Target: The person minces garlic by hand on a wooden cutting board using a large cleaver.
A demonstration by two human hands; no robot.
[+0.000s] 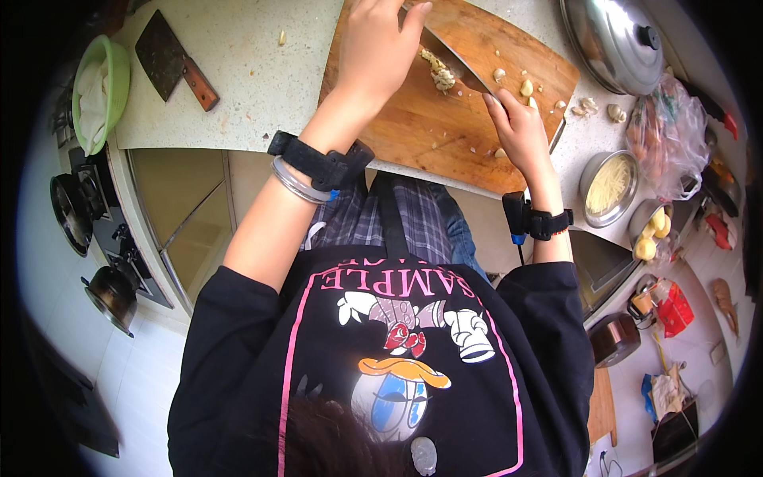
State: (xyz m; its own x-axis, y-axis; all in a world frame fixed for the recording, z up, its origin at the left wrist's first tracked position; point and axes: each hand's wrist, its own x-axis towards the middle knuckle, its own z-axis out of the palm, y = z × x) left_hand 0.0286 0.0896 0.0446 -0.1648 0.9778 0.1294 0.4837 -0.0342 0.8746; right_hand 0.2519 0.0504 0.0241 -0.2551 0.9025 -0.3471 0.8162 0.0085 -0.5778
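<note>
My right hand is closed on the handle of a kitchen knife, whose blade stretches up and left over the wooden cutting board. At the blade's far end is my left hand, near the board's top edge; its fingertips are partly cut off by the picture, so its hold on the blade cannot be told. Chopped garlic lies in a small heap beside the blade. Whole garlic cloves and small scraps are scattered on the board's right part.
A cleaver and a green basket holding white cloth are on the left. To the right are a metal lid, a garlic bulb, a plastic bag, a bowl of pale shreds and a bowl of peeled potatoes.
</note>
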